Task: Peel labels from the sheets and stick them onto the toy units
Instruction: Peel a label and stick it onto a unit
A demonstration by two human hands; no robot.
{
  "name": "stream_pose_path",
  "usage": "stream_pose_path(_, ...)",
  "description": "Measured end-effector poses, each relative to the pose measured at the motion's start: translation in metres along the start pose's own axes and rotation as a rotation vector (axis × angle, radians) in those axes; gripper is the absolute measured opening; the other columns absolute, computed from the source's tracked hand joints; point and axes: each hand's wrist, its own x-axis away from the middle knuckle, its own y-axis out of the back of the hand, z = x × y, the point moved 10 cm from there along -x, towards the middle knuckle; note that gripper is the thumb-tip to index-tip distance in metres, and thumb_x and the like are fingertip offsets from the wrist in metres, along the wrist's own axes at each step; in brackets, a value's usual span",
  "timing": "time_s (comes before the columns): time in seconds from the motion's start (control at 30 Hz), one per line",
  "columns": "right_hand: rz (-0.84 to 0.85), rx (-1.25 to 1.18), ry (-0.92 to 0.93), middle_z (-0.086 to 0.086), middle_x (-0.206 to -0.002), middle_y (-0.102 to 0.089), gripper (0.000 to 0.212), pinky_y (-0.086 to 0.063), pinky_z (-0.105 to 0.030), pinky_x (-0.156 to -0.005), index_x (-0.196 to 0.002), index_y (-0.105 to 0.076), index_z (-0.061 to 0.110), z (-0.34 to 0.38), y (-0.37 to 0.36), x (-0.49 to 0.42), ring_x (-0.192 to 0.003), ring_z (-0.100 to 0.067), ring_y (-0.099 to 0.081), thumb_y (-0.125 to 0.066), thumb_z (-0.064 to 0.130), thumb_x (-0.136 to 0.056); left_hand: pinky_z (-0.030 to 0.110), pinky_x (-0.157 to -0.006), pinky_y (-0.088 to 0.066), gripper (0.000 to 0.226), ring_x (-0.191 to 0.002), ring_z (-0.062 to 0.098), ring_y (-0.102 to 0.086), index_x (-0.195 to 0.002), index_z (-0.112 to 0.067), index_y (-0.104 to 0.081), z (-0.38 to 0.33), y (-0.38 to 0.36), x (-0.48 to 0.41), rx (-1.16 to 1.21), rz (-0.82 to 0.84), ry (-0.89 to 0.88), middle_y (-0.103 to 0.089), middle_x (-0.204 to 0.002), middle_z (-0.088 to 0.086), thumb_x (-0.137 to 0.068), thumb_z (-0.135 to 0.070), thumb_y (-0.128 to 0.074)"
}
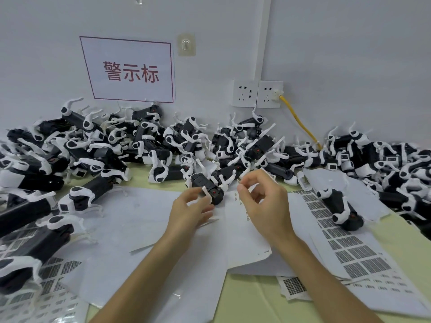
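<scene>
The head view looked down on a counter (256, 297) crowded with black-and-white toy units, heaped along the wall (349, 54) from the left edge to the right. White label sheets (349, 250) lay overlapping across the near half, some printed with dark grids of labels, others mostly bare backing.

One toy unit (206, 186) lay at the front of the heap, just beyond the sheets. The left hand (190, 212) reached toward it with fingers loosely curled; its fingertips seemed to touch a white leg at the unit's near end, though I could not tell whether they actually gripped it. The right hand (262, 199) hovered just beside the unit, thumb and forefinger pinched together near the tip. Whether a label sat in that pinch was too small to make out.

A second toy (339, 207) rested on the sheets to the right, well apart from both hands.

The labels looked thin, light and limp, likely to curl or stick to a fingertip, so they would best be held by one edge. The toy unit appeared to be rigid plastic and fairly light; its slim white legs looked the most breakable part, so steadying it by the black body would be safer than by a leg.
</scene>
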Motion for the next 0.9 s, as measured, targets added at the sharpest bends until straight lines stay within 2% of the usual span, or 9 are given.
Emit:
stream_pose_path(0.07,0.010,-0.028,-0.040,0.014,-0.084,-0.066,0.009,-0.046,-0.026,-0.052,-0.090,-0.059,0.033,-0.004,-0.002,0.000,-0.053,-0.018,-0.059,-0.066,0.027,-0.091,0.029,-0.078,-0.063,0.008,-0.092,0.027,-0.077,-0.099,-0.011,-0.074,-0.004,-0.003,0.002,-0.072,0.020,-0.068,-0.073,-0.102,0.007,-0.100,-0.010,-0.066)
stream_pose_path(0.13,0.034,-0.100,-0.135,0.013,-0.088,-0.067,0.016,-0.049,-0.029,-0.053,-0.097,-0.058,0.034,-0.015,-0.005,0.001,-0.054,-0.022,-0.063,-0.067,0.023,-0.092,0.030,-0.075,-0.063,0.018,-0.090,0.026,-0.078,-0.092,-0.010,-0.073,-0.010,-0.001,0.004,-0.125,-0.005,-0.131,-0.076,-0.092,0.003,-0.102,-0.006,-0.060)
stream_pose_path(0.23,0.089,-0.182,-0.288,0.016,-0.095,-0.067,0.028,-0.050,-0.031,-0.057,-0.110,-0.050,0.036,-0.031,-0.012,0.003,-0.062,-0.019,-0.070,-0.065,0.016,-0.097,0.030,-0.074,-0.064,0.023,-0.085,0.024,-0.079,-0.091,-0.010,-0.070,-0.019,-0.004,0.009,-0.139,-0.003,-0.189,-0.078,-0.086,-0.001,-0.103,-0.001,-0.053)
stream_pose_path(0.33,0.106,-0.246,-0.390,0.021,-0.097,-0.065,0.029,-0.054,-0.038,-0.062,-0.118,-0.047,0.034,-0.042,-0.016,0.004,-0.071,-0.016,-0.073,-0.062,0.018,-0.100,0.026,-0.077,-0.062,0.017,-0.088,0.026,-0.079,-0.092,-0.008,-0.071,-0.023,-0.006,0.009,-0.076,0.023,-0.199,-0.077,-0.090,0.008,-0.097,0.003,-0.058)
stream_pose_path(0.47,0.129,-0.392,-0.515,0.008,-0.113,-0.064,0.030,-0.062,-0.040,-0.074,-0.126,-0.046,0.030,-0.050,-0.023,0.008,-0.084,-0.022,-0.077,-0.063,0.024,-0.102,0.025,-0.081,-0.062,0.013,-0.090,0.024,-0.078,-0.084,-0.005,-0.074,-0.030,-0.009,0.013,-0.084,0.039,-0.260,-0.077,-0.088,0.005,-0.096,-0.006,-0.069)
stream_pose_path(0.63,0.220,-0.485,-0.645,-0.001,-0.127,-0.061,0.046,-0.064,-0.039,-0.078,-0.137,-0.041,0.027,-0.055,-0.037,0.017,-0.094,-0.024,-0.077,-0.066,0.029,-0.099,0.037,-0.093,-0.061,0.013,-0.091,0.021,-0.077,-0.087,-0.010,-0.078,-0.037,-0.015,0.018,-0.155,0.079,-0.320,-0.079,-0.085,0.005,-0.096,-0.007,-0.071)
stream_pose_path(0.77,0.171,-0.429,-0.643,-0.005,-0.121,-0.068,0.049,-0.063,-0.041,-0.081,-0.134,-0.046,0.028,-0.059,-0.032,0.016,-0.093,-0.023,-0.076,-0.074,0.022,-0.094,0.024,-0.082,-0.059,0.016,-0.091,0.013,-0.076,-0.091,-0.021,-0.083,-0.043,-0.039,0.032,-0.257,0.302,-0.406,-0.081,-0.094,0.000,-0.095,-0.009,-0.073)
stream_pose_path(0.83,0.130,-0.324,-0.598,-0.001,-0.111,-0.073,0.048,-0.061,-0.048,-0.087,-0.131,-0.048,0.031,-0.060,-0.025,0.014,-0.091,-0.021,-0.076,-0.074,0.018,-0.093,0.017,-0.079,-0.055,0.014,-0.093,0.010,-0.076,-0.096,-0.018,-0.082,-0.043,-0.047,0.036,-0.277,0.360,-0.414,-0.081,-0.096,-0.001,-0.095,-0.007,-0.073)
stream_pose_path(0.9,0.093,-0.322,-0.562,0.004,-0.102,-0.076,0.044,-0.062,-0.044,-0.081,-0.126,-0.050,0.035,-0.058,-0.022,0.012,-0.087,-0.020,-0.076,-0.071,0.013,-0.094,0.017,-0.080,-0.055,0.013,-0.095,0.009,-0.076,-0.100,-0.016,-0.081,-0.044,-0.050,0.040,-0.282,0.372,-0.427,-0.081,-0.097,-0.003,-0.097,-0.008,-0.071)
